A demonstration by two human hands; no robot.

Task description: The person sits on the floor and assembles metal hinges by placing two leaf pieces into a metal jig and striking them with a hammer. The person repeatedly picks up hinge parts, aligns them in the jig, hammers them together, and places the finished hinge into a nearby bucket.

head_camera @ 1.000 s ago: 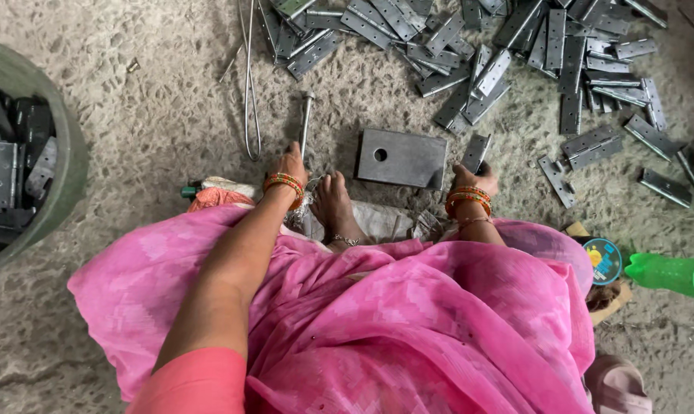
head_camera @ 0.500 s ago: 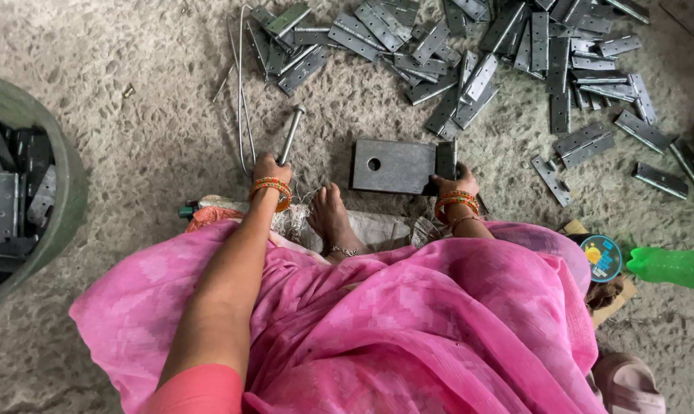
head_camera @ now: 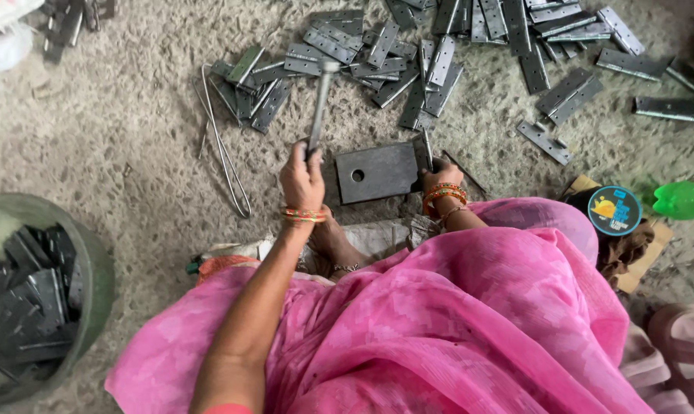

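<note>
— Fingers (head_camera: 305,162) of the left hand (head_camera: 302,180): how are they recorded?

— Closed fully round the handle of a hammer (head_camera: 319,103). Its long axis is seen running up and away from the fingers, tilted slightly rightward; the head is raised above the floor.

— And the right hand (head_camera: 441,178)?

— Fingers are curled shut on a narrow metal piece (head_camera: 427,149), held upright. The piece is located just above the fingertips, at the right edge of a square steel block (head_camera: 377,172) with a hole in it.

— Which way is the piece found from the hammer hand?

— To its right, with the block between; the right hand is nearer to it.

— Surroundings?

— Loose grey hinges (head_camera: 408,54) are scattered beyond both hands. A bent wire (head_camera: 224,153) is noted left of the hammer hand, and a bucket (head_camera: 94,268) of hinges further left and nearer the body.
</note>
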